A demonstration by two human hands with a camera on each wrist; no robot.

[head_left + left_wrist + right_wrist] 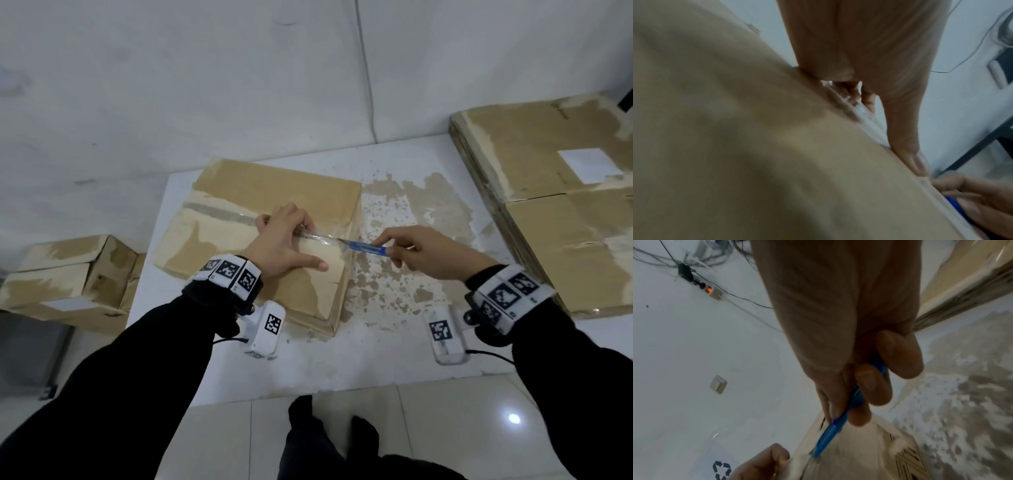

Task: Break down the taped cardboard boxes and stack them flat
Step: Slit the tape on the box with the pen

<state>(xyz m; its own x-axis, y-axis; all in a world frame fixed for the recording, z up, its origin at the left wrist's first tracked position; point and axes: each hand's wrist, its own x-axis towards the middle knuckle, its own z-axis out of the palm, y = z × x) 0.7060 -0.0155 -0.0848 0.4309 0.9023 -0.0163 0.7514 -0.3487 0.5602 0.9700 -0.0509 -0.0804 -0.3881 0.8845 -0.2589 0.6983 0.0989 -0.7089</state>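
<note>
A taped cardboard box point(274, 185) lies on the white table point(376, 359), left of centre. My left hand point(284, 240) rests on its top with the thumb stretched out; its curled fingers pinch a strip of clear tape point(318, 237) along the seam. The left wrist view shows that tape point(857, 110) running from under the fingers over the box point(735, 146). My right hand point(421, 253) grips a blue utility knife point(368, 247), its blade touching the tape near the box's right edge. In the right wrist view the knife point(830, 434) points down at the box point(859, 464).
A stack of flattened cardboard point(555, 212) fills the table's right side. Two more taped boxes point(68, 274) sit lower down at the left. The tabletop between the box and the stack has worn brown patches point(411, 212). A power strip point(713, 292) with cables lies beyond.
</note>
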